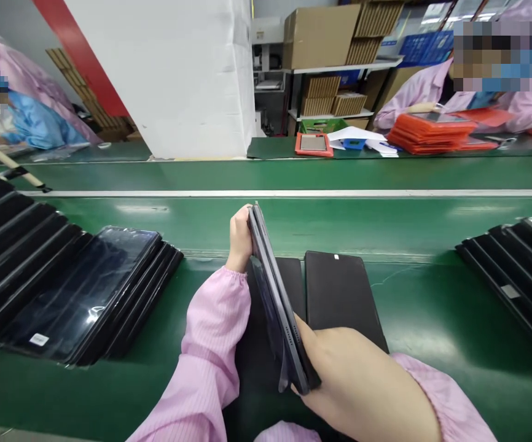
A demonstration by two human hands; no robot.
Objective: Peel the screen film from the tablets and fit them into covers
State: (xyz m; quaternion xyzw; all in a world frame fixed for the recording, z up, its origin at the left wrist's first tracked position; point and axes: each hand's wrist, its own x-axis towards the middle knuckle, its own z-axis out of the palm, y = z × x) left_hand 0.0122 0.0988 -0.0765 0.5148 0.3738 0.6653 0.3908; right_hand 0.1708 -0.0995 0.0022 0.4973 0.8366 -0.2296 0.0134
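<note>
Tablet stack (pixel 277 294) held tilted on edge over the bench (pixel 432 307), towards its near edge, apparently unfinished, not laid down: left hand (pixel 241 236) curls fingers round the far end, right hand (pixel 333 350), fingers partly hidden, grips the near end.

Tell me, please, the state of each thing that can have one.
Slim slabs: held together, on edge
Left hand: closed on their far end
Right hand: closed on their near end
Black panels: lying flat, partly hidden
Left dark pile: film-wrapped, overlapping, slanted
Right dark pile: overlapping, slanted
Red cases: mostly stacked
</note>
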